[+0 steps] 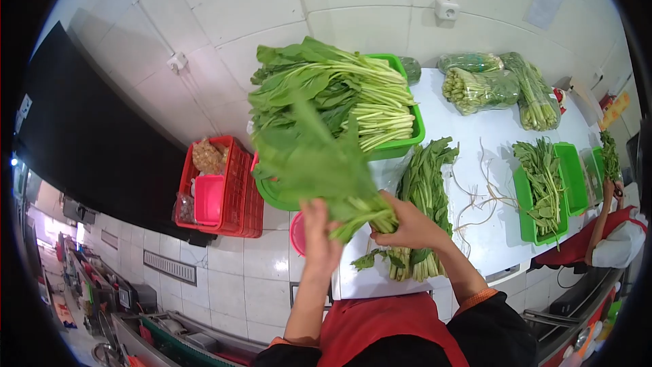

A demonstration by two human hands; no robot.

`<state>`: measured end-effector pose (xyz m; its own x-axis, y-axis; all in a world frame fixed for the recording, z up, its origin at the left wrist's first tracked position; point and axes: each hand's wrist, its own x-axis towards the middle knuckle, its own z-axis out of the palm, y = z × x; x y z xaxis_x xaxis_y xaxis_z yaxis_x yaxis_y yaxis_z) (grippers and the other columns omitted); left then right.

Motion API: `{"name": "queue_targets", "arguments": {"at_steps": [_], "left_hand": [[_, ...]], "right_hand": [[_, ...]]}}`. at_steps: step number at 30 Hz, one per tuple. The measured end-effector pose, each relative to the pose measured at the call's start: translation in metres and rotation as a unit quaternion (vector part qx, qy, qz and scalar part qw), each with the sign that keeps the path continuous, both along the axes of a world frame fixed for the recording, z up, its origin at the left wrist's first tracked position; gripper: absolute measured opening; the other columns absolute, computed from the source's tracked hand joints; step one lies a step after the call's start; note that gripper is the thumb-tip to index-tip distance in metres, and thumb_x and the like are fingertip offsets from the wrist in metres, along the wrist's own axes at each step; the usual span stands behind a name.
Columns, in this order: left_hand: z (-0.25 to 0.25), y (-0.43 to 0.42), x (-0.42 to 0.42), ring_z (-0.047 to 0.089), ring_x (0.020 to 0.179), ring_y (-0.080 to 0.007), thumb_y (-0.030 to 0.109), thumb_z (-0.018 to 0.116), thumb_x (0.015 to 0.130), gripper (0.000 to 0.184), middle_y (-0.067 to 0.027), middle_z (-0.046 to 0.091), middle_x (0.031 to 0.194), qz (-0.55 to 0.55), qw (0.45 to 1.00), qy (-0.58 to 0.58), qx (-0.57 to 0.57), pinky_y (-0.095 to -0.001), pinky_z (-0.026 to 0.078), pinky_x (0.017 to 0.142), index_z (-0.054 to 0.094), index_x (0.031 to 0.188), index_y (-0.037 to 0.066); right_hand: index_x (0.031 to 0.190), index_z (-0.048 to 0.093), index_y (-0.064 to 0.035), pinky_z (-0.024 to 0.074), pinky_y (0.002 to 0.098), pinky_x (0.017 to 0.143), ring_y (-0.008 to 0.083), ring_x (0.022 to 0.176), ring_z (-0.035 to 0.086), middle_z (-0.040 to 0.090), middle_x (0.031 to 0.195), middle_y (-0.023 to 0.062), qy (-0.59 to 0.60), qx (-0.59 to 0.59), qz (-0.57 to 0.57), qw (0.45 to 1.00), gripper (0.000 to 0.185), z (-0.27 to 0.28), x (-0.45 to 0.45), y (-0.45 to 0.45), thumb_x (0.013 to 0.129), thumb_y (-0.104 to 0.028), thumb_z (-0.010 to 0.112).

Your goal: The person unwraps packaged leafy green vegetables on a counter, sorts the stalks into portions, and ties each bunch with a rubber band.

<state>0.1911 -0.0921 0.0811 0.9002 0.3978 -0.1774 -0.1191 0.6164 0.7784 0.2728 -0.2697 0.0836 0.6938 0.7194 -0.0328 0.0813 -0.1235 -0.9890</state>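
Note:
A bunch of leafy greens [319, 170], its leaves blurred by motion, is held up over the table's left edge. My right hand [406, 223] is closed round its stem ends. My left hand [319, 234] lies against the left side of the bunch, fingers pointing up and blurred. Behind the bunch, a green basket [418, 126] is heaped with greens [380, 98], stems to the right. Just beyond my right hand, more greens [426, 183] lie on the white table [489, 245], stems toward me. Loose ties [479, 200] are scattered to their right.
Bagged greens [482, 88] lie at the back of the table. Green trays [570, 177], one with greens, stand at the right near a co-worker [618, 231]. A red crate [241, 197] and a pink container [297, 232] are at the left.

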Motion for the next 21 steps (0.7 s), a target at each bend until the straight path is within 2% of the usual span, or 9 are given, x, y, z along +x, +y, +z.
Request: {"name": "queue_targets", "arguments": {"at_steps": [2,3,6,8,12,17,18,20,21], "left_hand": [[0.001,0.018,0.003,0.051,0.128,-0.0291,0.031,0.063,0.097,0.064,-0.0198,0.048,0.142,-0.067,0.97,-0.15,-0.182,-0.0421,0.046,0.104,0.034,0.147,0.003],[0.005,0.021,0.008,0.051,0.128,-0.0291,0.031,0.063,0.097,0.064,-0.0198,0.048,0.142,-0.075,0.969,-0.152,-0.178,-0.0421,0.046,0.104,0.034,0.147,0.003],[0.027,0.028,0.025,0.051,0.13,-0.0336,0.04,0.065,0.094,0.075,-0.0199,0.047,0.146,-0.063,0.98,-0.182,-0.051,-0.0468,0.045,0.107,0.033,0.149,0.002],[0.061,0.034,0.048,0.053,0.125,-0.0321,0.042,0.058,0.096,0.064,-0.013,0.054,0.14,-0.072,0.972,-0.209,0.078,-0.0482,0.044,0.106,0.043,0.144,0.004],[0.126,0.07,0.114,0.056,0.122,-0.0244,0.037,0.063,0.094,0.057,-0.0107,0.061,0.131,0.039,0.973,-0.205,0.101,-0.0427,0.043,0.107,0.052,0.138,0.003],[0.175,0.134,0.2,0.059,0.11,-0.0222,0.018,0.069,0.092,0.042,-0.0076,0.059,0.125,-0.007,0.963,-0.2,0.183,-0.039,0.047,0.099,0.055,0.13,0.01],[0.199,0.106,0.196,0.055,0.113,-0.0214,0.018,0.068,0.092,0.036,-0.0093,0.052,0.133,0.101,0.979,-0.138,0.107,-0.039,0.045,0.098,0.056,0.126,0.012],[0.194,0.153,0.229,0.05,0.119,-0.0222,0.022,0.068,0.092,0.038,-0.0086,0.045,0.14,0.347,0.936,-0.036,0.038,-0.0433,0.042,0.102,0.057,0.127,0.014],[0.187,0.154,0.248,0.05,0.119,-0.0222,0.022,0.068,0.092,0.038,-0.0086,0.045,0.14,0.343,0.938,-0.036,0.042,-0.0433,0.042,0.102,0.057,0.127,0.014]], "right_hand": [[0.127,0.054,-0.0129,0.0543,0.0366,0.073,0.0294,0.081,0.07,0.069,0.098,0.0103,-0.216,-0.184,0.062,0.957,0.06,0.011,0.01,-0.002,0.072,-0.007,0.076],[0.127,0.053,-0.0203,0.054,0.0404,0.069,0.0319,0.084,0.069,0.07,0.103,0.0104,-0.308,-0.169,0.046,0.935,0.057,0.012,0.014,-0.001,0.075,-0.016,0.075],[0.128,0.053,-0.0209,0.0536,0.0402,0.067,0.0296,0.083,0.069,0.07,0.098,0.0065,-0.457,-0.122,0.013,0.881,0.055,0.038,0.044,0.001,0.078,-0.022,0.075],[0.126,0.055,-0.0226,0.0532,0.0401,0.066,0.0283,0.081,0.069,0.069,0.091,0.0042,-0.516,-0.109,-0.022,0.849,0.053,0.07,0.075,0.009,0.077,-0.022,0.076],[0.119,0.063,-0.0189,0.0521,0.0409,0.066,0.0285,0.079,0.068,0.068,0.086,0.0047,-0.659,-0.028,-0.124,0.741,0.042,0.133,0.163,0.018,0.079,-0.026,0.075],[0.122,0.061,-0.0249,0.0507,0.041,0.064,0.0287,0.079,0.067,0.067,0.084,0.0054,-0.679,-0.099,-0.123,0.717,0.043,0.185,0.262,0.048,0.082,-0.035,0.074],[0.122,0.061,-0.0249,0.0507,0.041,0.064,0.0287,0.079,0.067,0.067,0.084,0.0054,-0.679,-0.095,-0.127,0.717,0.043,0.18,0.28,0.054,0.082,-0.035,0.074],[0.124,0.06,-0.0235,0.0518,0.0452,0.068,0.0306,0.084,0.068,0.068,0.086,0.0081,-0.629,-0.205,-0.054,0.748,0.045,0.148,0.316,0.068,0.092,-0.055,0.059],[0.126,0.058,-0.0203,0.052,0.0474,0.073,0.0323,0.091,0.067,0.067,0.094,0.0106,-0.592,-0.252,-0.032,0.765,0.055,0.119,0.33,0.075,0.094,-0.063,0.047]]}}
